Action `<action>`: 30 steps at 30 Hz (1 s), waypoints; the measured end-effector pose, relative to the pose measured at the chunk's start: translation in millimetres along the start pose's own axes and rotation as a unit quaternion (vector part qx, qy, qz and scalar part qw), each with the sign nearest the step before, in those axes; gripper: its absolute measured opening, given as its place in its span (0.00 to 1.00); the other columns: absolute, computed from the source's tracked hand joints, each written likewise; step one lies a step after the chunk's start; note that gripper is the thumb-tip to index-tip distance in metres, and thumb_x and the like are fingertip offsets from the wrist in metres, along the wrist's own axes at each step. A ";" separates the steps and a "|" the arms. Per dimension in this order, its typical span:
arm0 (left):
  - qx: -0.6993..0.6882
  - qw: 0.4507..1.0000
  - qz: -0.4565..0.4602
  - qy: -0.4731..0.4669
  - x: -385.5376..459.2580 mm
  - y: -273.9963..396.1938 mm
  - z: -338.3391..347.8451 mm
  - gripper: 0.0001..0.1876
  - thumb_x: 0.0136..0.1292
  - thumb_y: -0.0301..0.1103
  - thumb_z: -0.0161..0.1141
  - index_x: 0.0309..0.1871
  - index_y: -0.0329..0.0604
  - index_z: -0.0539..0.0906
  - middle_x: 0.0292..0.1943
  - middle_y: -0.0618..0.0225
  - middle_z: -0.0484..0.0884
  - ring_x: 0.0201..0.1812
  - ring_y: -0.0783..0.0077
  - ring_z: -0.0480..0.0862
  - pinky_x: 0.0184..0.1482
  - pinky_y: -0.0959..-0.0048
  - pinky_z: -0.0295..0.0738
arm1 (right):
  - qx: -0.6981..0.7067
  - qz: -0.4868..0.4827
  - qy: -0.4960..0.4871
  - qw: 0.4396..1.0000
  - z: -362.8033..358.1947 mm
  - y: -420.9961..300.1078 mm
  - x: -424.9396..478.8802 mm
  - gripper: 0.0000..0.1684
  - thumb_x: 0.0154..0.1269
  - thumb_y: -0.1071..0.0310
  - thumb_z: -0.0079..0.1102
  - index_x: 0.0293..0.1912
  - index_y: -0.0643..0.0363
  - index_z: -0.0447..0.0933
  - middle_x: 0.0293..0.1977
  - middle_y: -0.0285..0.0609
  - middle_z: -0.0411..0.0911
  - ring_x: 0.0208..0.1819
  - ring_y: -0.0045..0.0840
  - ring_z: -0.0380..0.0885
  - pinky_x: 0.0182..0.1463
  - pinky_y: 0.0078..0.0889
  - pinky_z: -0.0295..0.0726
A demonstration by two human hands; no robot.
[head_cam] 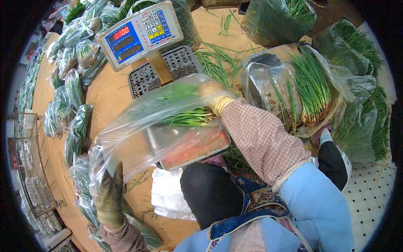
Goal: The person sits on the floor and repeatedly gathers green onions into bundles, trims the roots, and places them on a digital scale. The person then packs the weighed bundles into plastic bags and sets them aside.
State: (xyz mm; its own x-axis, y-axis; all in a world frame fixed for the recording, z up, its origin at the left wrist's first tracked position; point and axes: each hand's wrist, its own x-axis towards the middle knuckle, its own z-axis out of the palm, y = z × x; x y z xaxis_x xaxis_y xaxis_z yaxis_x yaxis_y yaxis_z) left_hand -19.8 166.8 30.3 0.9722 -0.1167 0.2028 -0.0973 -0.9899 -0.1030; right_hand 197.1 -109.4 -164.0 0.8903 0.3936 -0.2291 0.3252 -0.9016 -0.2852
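A clear plastic bag (126, 126) stretches across the digital scale's metal tray (195, 151). My gloved left hand (108, 192) holds the bag's left end, with the thumb raised and plastic over the fingers. At the bag's other end is my gloved right hand (214, 94), blurred and partly behind the film; its fingers are hidden, so its grip is unclear. Just below it, a bunch of green onions (192, 117) lies over the tray, root ends to the right. More green leaves (176, 93) show through the plastic. The scale's display panel (140, 34) is lit.
Bagged greens (74, 91) line the table's left side. To the right, an open bag holds loose green onions (311, 88), with large bags of greens (355, 116) beyond. A black plastic crate (185, 60) sits behind the tray. White plastic bags (170, 192) lie near me.
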 end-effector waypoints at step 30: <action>-0.365 0.779 0.286 -0.422 71.9 416.6 133.6 0.23 0.56 0.44 0.56 0.54 0.47 0.71 0.36 0.50 0.79 0.37 0.49 0.79 0.37 0.59 0.75 | 0.122 0.569 0.239 0.777 -10.1 509.1 -288.4 0.37 0.48 0.57 0.58 0.55 0.66 0.61 0.45 0.60 0.72 0.46 0.47 0.72 0.48 0.39 0.71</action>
State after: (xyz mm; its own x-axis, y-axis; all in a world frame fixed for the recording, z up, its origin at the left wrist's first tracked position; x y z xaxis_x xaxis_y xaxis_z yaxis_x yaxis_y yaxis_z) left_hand 38.0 -243.2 -128.1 0.4887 -0.7664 -0.4169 -0.3621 -0.6129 0.7023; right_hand 109.1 -683.7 -233.7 0.5930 -0.7981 -0.1068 -0.7776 -0.5333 -0.3331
